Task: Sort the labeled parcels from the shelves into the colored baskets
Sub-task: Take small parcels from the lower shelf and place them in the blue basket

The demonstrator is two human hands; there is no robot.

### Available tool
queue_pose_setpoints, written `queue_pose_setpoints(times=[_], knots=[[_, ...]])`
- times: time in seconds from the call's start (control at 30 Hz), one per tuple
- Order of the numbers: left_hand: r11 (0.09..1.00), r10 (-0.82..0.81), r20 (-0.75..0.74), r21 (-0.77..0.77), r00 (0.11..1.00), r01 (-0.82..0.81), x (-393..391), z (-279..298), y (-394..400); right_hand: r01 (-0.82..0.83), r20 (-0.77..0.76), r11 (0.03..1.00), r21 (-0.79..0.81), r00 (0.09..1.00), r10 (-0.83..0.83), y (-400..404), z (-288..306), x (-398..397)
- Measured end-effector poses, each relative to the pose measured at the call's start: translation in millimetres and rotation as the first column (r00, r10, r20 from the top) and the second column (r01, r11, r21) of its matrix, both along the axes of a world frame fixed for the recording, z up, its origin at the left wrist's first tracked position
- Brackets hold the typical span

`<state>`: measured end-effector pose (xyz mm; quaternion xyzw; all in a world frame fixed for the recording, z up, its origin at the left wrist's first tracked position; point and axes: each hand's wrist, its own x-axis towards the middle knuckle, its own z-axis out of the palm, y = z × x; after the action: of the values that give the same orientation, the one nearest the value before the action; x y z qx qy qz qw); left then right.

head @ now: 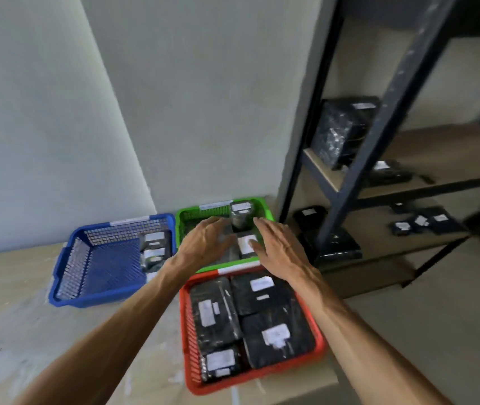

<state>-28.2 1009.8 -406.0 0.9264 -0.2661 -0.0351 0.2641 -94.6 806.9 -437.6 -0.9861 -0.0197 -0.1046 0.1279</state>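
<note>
Head view: we are looking down at three baskets sitting on a pale floor in a corner by the wall. The green basket is lying farthest back against the wall, the blue basket is touching its left side, and the red basket is lying nearest us, its far rim against the green one.

Our left hand and right hand are both hovering over the green basket, fingers straight and slightly spread, gripping nothing. Between them a black parcel is lying flat with its white label up; blur is hiding its long axis. A second wrapped parcel is standing upright at the basket's far end.

Four flat black parcels are nearly filling the red basket, labels up, the left one running lengthwise away from us. The blue basket is holding parcels only along its right wall, leaving its left part open.

To the right, the dark shelf frame is standing close beside the green basket, more parcels resting on its boards.
</note>
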Motion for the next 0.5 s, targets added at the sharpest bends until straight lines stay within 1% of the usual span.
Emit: queue_pose_setpoints(times=[0.1, 0.17, 0.3, 0.4, 0.5], knots=[[0.996, -0.094, 0.141, 0.014, 0.986, 0.093, -44, 8, -68, 0.053, 0.053, 0.998, 0.02, 0.997, -0.054, -61, 18, -56], [0.989, -0.15, 0.158, 0.03, 0.976, 0.147, -68, 10, -114, 0.099, 0.071, 0.995, 0.031, 0.992, -0.101, -103, 27, -92], [0.965, -0.259, 0.073, 0.058, 0.963, 0.256, -104, 11, -208, 0.192, 0.068, 0.977, 0.09, 0.978, -0.198, -191, 36, -145], [0.955, -0.295, 0.027, 0.032, 0.955, 0.294, -121, 9, -276, 0.281, 0.035, 0.951, 0.126, 0.957, -0.288, -254, 37, -170], [0.944, -0.329, -0.016, 0.007, 0.944, 0.329, -128, 5, -340, 0.335, 0.005, 0.936, 0.111, 0.941, -0.338, -314, 35, -182]])
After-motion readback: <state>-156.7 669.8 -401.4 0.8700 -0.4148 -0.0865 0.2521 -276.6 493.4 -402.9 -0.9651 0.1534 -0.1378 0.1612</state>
